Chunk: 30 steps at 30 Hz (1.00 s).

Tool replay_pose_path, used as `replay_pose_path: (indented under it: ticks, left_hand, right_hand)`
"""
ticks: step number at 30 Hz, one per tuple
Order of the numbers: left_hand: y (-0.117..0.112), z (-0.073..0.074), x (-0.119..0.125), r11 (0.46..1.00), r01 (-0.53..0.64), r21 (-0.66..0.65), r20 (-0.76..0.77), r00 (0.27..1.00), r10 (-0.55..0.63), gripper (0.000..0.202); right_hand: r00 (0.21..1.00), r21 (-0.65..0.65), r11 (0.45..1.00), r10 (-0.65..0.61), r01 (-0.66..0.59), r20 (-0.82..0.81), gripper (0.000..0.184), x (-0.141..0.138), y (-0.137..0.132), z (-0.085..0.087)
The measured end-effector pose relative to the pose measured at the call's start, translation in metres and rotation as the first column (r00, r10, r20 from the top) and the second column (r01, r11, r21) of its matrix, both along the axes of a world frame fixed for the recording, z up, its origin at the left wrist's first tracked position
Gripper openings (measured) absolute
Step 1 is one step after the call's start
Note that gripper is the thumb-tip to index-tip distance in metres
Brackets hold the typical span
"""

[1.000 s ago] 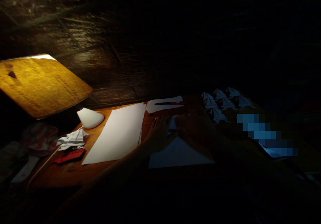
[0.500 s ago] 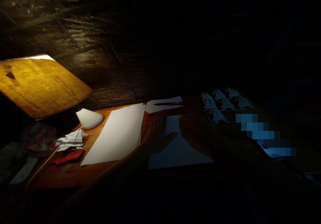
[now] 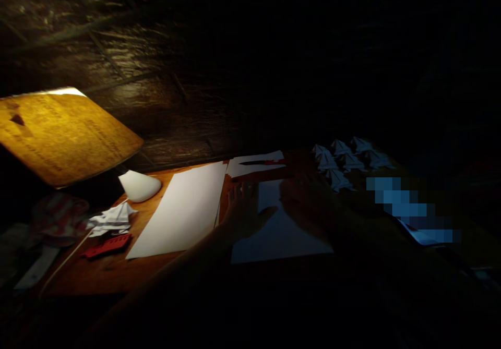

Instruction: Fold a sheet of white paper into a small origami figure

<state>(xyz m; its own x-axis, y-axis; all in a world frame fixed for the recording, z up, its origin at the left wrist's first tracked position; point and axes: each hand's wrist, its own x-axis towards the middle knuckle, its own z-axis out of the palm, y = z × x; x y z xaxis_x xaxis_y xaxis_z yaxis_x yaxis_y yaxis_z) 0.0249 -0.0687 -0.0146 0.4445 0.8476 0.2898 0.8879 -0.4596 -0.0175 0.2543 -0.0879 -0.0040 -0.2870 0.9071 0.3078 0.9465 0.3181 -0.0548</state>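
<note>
A sheet of white paper (image 3: 282, 242) lies on the wooden table in front of me, mostly in shadow. My left hand (image 3: 246, 208) rests along its left side, fingers spread and thumb pointing inward over the paper. On the right side my right hand (image 3: 303, 200) lies over the sheet, dim, with its fingers stretched away from me. Left of my left hand is a larger white sheet (image 3: 182, 208), brightly lit. Beyond my hands, a knife with a dark blade and red handle (image 3: 260, 163) lies on some white paper pieces (image 3: 238, 170).
Several folded paper shapes (image 3: 346, 161) stand at the back right, with a bright blurred-out screen (image 3: 420, 234) nearer. At left are a lamp with a yellow-lit shade (image 3: 70, 135) and white base (image 3: 140, 186), crumpled paper (image 3: 113, 218), a red object (image 3: 107, 246) and a cord (image 3: 66, 260).
Almost nothing differs. Both hands stay spread over the paper, with only a very slight shift of the view.
</note>
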Motion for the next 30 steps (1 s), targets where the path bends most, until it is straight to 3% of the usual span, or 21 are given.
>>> replay_pose_path:
  ticks: [16,21,30]
  left_hand:
    - [0.0017,-0.0014,-0.0021,0.996,0.087,0.033,0.017,0.996,-0.087,0.074]
    - [-0.0002,0.0007,-0.0011,0.997,0.081,0.006,0.013,0.997,-0.081,0.074]
    - [-0.0003,0.0072,0.0008,0.972,0.214,-0.101,0.043,0.977,-0.211,0.067]
  right_hand:
    - [1.0,-0.024,1.0,0.006,-0.006,-0.018,0.049,0.0011,0.0036,-0.0007]
    - [1.0,-0.038,0.999,0.009,-0.009,-0.01,0.052,0.0012,0.0032,-0.0004]
    - [1.0,-0.071,0.997,0.019,-0.019,-0.003,0.048,-0.0007,0.0011,0.0051]
